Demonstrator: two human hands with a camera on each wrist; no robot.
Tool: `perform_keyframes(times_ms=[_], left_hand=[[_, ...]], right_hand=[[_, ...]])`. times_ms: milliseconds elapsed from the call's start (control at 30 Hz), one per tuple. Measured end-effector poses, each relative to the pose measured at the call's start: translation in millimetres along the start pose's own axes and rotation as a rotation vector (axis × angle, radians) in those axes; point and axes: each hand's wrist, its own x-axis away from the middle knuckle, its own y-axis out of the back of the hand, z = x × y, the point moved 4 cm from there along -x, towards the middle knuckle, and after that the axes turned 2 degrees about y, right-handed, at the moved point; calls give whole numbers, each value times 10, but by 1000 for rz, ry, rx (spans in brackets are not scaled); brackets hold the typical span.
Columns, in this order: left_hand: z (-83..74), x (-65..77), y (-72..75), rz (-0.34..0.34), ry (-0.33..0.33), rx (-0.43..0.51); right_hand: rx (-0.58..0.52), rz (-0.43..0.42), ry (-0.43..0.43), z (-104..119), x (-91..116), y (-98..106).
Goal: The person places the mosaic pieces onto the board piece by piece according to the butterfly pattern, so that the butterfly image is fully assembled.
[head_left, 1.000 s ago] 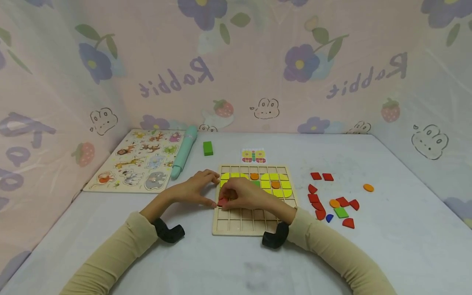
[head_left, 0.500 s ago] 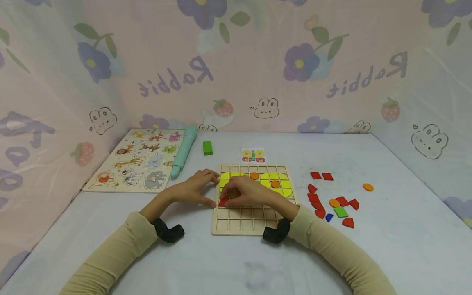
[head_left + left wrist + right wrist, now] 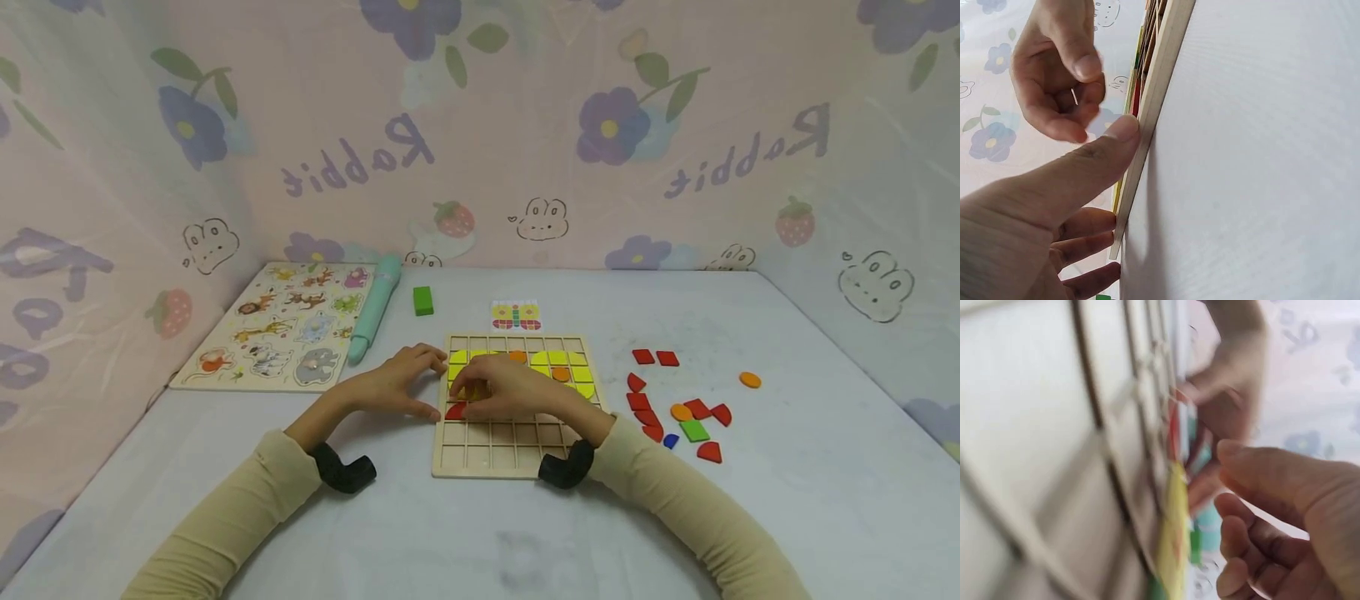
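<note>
A wooden grid board (image 3: pixel 491 468) lies on the table, with yellow and orange pieces in its upper rows. One red quarter-round piece (image 3: pixel 454 411) sits in a cell at its left edge. My left hand (image 3: pixel 392 383) rests along that edge, thumb tip (image 3: pixel 1125 127) touching the rim and the other fingers spread and relaxed behind. Just above the red piece hovers my right hand (image 3: pixel 504 390), fingers loosely bent. In the left wrist view, nothing shows between the thumb and fingers of the right hand (image 3: pixel 1063 75). It hides part of the yellow pieces.
Several loose red pieces (image 3: pixel 637 402), orange discs (image 3: pixel 750 380), a green square (image 3: pixel 694 430) and a blue half-round (image 3: pixel 671 441) lie to the right. A butterfly pattern card (image 3: pixel 516 316), green block (image 3: pixel 423 301), turquoise stick (image 3: pixel 375 308) and animal puzzle (image 3: pixel 262 333) lie behind and left.
The red piece has settled flat into its cell and my right hand has let go of it, shifting slightly up and to the right. My left hand stays in place.
</note>
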Motion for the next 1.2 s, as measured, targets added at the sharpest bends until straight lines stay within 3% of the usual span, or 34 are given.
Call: perform_keyframes(times_ms=[100, 233, 433, 567, 767, 1200], left_hand=[[-7, -2, 3, -2, -3, -1], [-4, -7, -5, -2, 8, -16], [11, -15, -11, 1, 26, -29], [-7, -3, -4, 4, 30, -26], [-17, 3, -18, 7, 35, -24], [5, -4, -20, 3, 33, -43]], right_hand=[[3, -48, 5, -54, 100, 170], [7, -128, -42, -213, 413, 524], [46, -202, -320, -647, 1182, 1100], [55, -233, -458, -944, 1692, 1330], [41, -247, -552, -1231, 2060, 1353], [23, -231, -631, -1503, 2170, 1204]])
